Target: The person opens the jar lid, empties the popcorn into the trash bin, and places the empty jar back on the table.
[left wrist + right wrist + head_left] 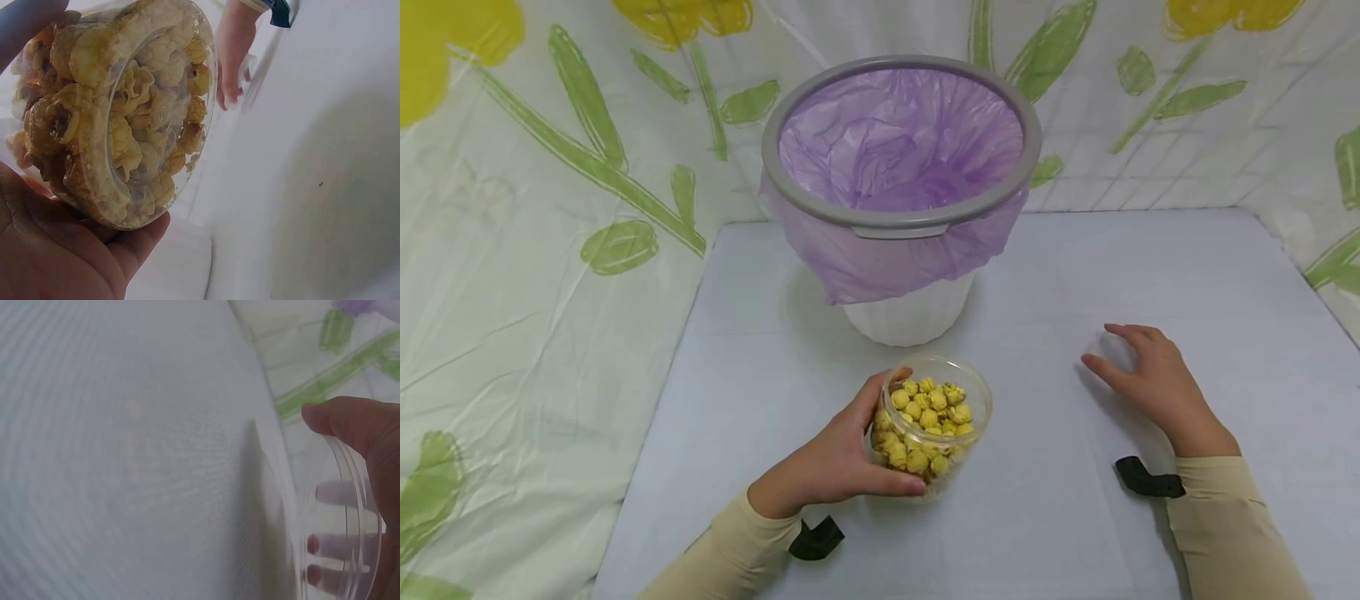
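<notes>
Am reading no text, brand, number or sign: not on the clear tub [988,410] at five o'clock in the head view (just bearing a faint base mark [164,114], too small for deciphering), the bin [895,220] at twelve, or the right-wrist view's clear lid [351,515] at four.

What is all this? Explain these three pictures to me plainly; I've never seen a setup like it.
No machine does the work here: it is a person's bare left hand and right hand. The wide picture comes from a camera worn on the head, looking forward and down. The other two come from cameras worn on the left and right wrists, each looking from close by. On the pale table stands a white bin lined with a purple bag. The left hand holds a clear jar of yellow popcorn; the left wrist view shows its underside, so it seems lifted. The right hand, off to the side, grips what looks like a clear lid, seen best in the right wrist view.
</notes>
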{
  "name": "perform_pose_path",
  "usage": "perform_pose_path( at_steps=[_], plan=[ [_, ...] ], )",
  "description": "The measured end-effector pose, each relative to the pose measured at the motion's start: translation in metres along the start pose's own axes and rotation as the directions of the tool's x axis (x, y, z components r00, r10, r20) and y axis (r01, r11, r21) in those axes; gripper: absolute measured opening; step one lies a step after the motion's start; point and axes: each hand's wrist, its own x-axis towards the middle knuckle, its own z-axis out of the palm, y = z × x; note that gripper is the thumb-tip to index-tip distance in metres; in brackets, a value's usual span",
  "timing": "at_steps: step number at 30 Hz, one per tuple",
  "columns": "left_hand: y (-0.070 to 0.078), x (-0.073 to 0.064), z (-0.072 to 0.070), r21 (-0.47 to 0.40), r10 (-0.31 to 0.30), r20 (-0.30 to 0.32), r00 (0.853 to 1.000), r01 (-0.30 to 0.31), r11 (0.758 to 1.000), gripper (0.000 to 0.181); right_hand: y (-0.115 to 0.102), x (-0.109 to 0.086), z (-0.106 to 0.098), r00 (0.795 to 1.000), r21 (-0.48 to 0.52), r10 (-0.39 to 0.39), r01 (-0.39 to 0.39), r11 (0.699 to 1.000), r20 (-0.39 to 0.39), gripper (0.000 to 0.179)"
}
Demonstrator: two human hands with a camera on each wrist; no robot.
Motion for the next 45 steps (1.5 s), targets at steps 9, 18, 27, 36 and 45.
perform_pose_path(
  at_steps=[9,18,27,36,45],
  plan=[
    [0.003,-0.003,-0.001,-0.007,-0.018,-0.029,0.999,0.018,1.0,0.11,0.0,0.006,0.003,0.999,-0.025,-0.021,0.022,0.999,0.031,0.077],
    [0.003,-0.004,-0.001,-0.01,-0.019,-0.051,0.999,0.019,1.0,0.11,-0.003,0.016,0.006,0.995,-0.106,-0.073,0.08,0.991,0.073,0.081],
    [-0.002,-0.001,0.001,-0.028,-0.042,-0.029,0.999,0.041,0.999,0.112,-0.003,0.017,0.007,0.995,-0.162,-0.102,0.101,0.982,0.005,0.084],
    [-0.014,0.002,0.011,-0.065,-0.076,-0.004,0.997,0.076,0.995,0.109,-0.031,0.005,-0.011,0.953,0.044,-0.183,0.199,0.979,-0.241,0.05],
    [-0.023,0.005,0.017,-0.079,-0.074,-0.017,0.997,0.073,0.994,0.108,-0.07,0.025,-0.026,0.874,0.112,-0.257,0.329,0.938,-0.412,0.038]
  ],
)
